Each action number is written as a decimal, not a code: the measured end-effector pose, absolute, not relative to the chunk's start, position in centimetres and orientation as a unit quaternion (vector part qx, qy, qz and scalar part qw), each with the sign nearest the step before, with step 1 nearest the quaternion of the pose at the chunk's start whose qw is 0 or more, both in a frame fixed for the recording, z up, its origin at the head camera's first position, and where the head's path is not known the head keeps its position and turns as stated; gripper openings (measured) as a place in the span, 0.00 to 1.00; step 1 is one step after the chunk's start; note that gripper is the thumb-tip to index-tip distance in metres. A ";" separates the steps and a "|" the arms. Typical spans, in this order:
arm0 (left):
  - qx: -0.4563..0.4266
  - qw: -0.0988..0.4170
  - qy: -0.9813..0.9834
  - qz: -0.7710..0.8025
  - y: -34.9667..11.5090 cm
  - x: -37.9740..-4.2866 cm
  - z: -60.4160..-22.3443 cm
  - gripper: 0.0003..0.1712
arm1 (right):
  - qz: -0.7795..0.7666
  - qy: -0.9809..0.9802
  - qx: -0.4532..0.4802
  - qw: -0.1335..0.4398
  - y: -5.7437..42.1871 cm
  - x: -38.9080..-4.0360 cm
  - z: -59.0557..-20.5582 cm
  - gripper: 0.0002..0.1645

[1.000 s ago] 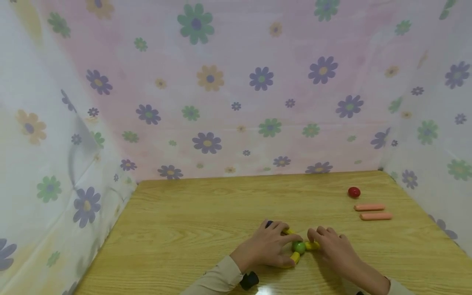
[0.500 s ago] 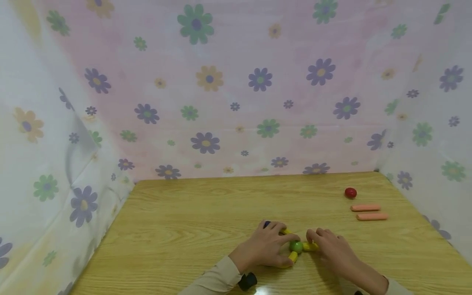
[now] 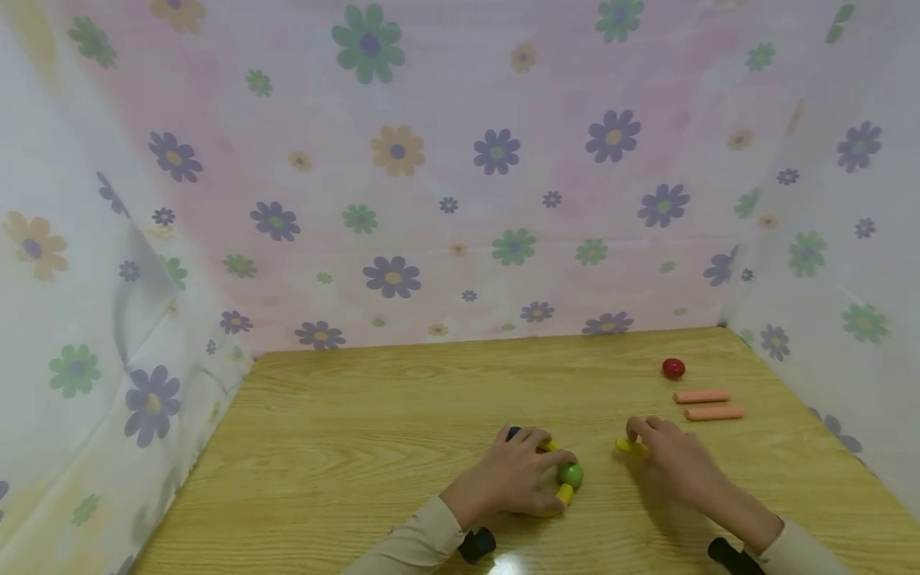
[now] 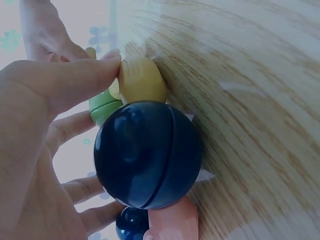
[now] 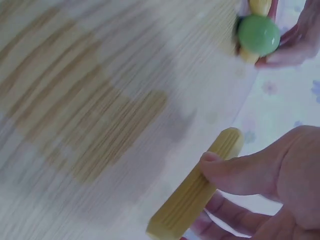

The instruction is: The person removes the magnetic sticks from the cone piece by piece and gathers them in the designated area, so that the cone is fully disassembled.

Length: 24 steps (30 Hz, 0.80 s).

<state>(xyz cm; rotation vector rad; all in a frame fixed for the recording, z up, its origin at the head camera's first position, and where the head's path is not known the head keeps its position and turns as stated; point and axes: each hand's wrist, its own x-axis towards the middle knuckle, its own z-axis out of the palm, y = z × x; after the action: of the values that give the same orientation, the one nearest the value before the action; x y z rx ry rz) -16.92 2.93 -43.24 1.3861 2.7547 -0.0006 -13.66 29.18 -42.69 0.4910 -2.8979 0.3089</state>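
Note:
My left hand [image 3: 503,475] grips a toy frame of balls and sticks close over the table. The green ball [image 3: 571,476] forms its right corner, with a yellow stick [image 3: 565,497] running from it under my thumb. In the left wrist view a dark blue ball [image 4: 145,155] sits nearest, between a yellow stick and a pink stick [image 4: 175,220]; a second dark blue ball [image 4: 132,223] shows behind. Apart from the frame, my right hand [image 3: 679,463] pinches a loose yellow grooved stick [image 5: 197,185] between thumb and fingers, tilted in the right wrist view.
Two pink sticks [image 3: 714,413] lie side by side at the right of the wooden table [image 3: 374,415]. A red ball [image 3: 673,368] rests behind them. Flowered cloth [image 3: 460,160] walls off the back and both sides.
The yellow stick has come away from the green ball; my right hand has carried it right and away from me. My left hand keeps its grip on the frame. The view has shifted slightly.

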 end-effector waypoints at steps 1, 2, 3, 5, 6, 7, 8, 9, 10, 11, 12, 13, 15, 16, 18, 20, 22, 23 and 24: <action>0.449 0.029 0.893 0.000 2.9 -16.9 -43.2 0.36 | 0.107 -0.975 0.166 0.099 29.5 -13.8 -42.7 0.23; 0.450 0.029 0.893 0.000 2.8 -16.9 -43.2 0.36 | 0.107 -0.974 0.169 0.105 29.7 -13.8 -42.6 0.23; 0.450 0.028 0.893 0.000 2.8 -16.9 -43.2 0.36 | 0.107 -0.973 0.171 0.112 30.1 -13.9 -42.7 0.24; 0.451 0.026 0.892 -0.002 2.7 -16.9 -43.2 0.36 | 0.105 -0.971 0.176 0.124 30.7 -14.0 -42.7 0.24; 0.452 0.024 0.892 -0.003 2.7 -16.9 -43.2 0.36 | 0.103 -0.970 0.180 0.128 31.0 -14.1 -42.8 0.25; 0.452 0.023 0.892 -0.004 2.7 -16.8 -43.2 0.36 | 0.102 -0.969 0.184 0.131 31.4 -14.1 -42.8 0.25; 0.452 0.022 0.892 -0.005 2.7 -16.8 -43.2 0.36 | 0.098 -0.968 0.189 0.133 31.7 -14.1 -42.8 0.25; 0.452 0.021 0.892 -0.006 2.7 -16.8 -43.2 0.36 | 0.095 -0.968 0.191 0.133 32.0 -14.1 -42.8 0.25; 0.452 0.020 0.892 -0.007 2.7 -16.8 -43.2 0.36 | 0.093 -0.968 0.194 0.131 32.3 -14.1 -42.9 0.25; 0.452 0.020 0.892 -0.008 2.7 -16.8 -43.3 0.36 | 0.089 -0.967 0.198 0.131 32.6 -14.2 -42.9 0.26; 0.452 0.019 0.892 -0.008 2.7 -16.8 -43.3 0.36 | 0.086 -0.967 0.200 0.130 32.9 -14.2 -42.9 0.26; 0.453 0.019 0.891 -0.007 2.6 -16.8 -43.4 0.36 | 0.083 -0.967 0.201 0.129 33.3 -14.2 -42.9 0.27; 0.454 0.017 0.891 -0.008 2.6 -16.9 -43.5 0.36 | 0.081 -0.967 0.202 0.131 33.9 -14.3 -42.9 0.28; 0.454 0.017 0.891 -0.007 2.6 -16.9 -43.5 0.36 | 0.082 -0.967 0.203 0.130 34.2 -14.3 -42.9 0.28; 0.454 0.016 0.891 -0.006 2.6 -17.0 -43.5 0.36 | 0.084 -0.967 0.201 0.129 34.9 -14.5 -43.0 0.27; 0.454 0.015 0.891 -0.006 2.6 -16.9 -43.5 0.36 | 0.088 -0.969 0.195 0.123 35.6 -14.6 -43.2 0.27; 0.454 0.013 0.891 -0.005 2.6 -16.9 -43.5 0.36 | 0.088 -0.971 0.190 0.115 36.2 -14.8 -43.3 0.27; 0.454 0.012 0.891 -0.005 2.6 -16.9 -43.5 0.36 | 0.088 -0.971 0.190 0.115 36.6 -15.0 -43.4 0.27; 0.455 0.011 0.890 -0.007 2.5 -16.9 -43.5 0.36 | 0.086 -0.971 0.190 0.115 37.0 -15.1 -43.6 0.27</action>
<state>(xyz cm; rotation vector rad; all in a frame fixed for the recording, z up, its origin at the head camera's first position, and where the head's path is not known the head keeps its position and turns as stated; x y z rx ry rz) -16.93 2.55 -43.45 1.4188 2.7778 -0.0211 -15.10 36.98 -43.57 0.5578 -2.8452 0.2517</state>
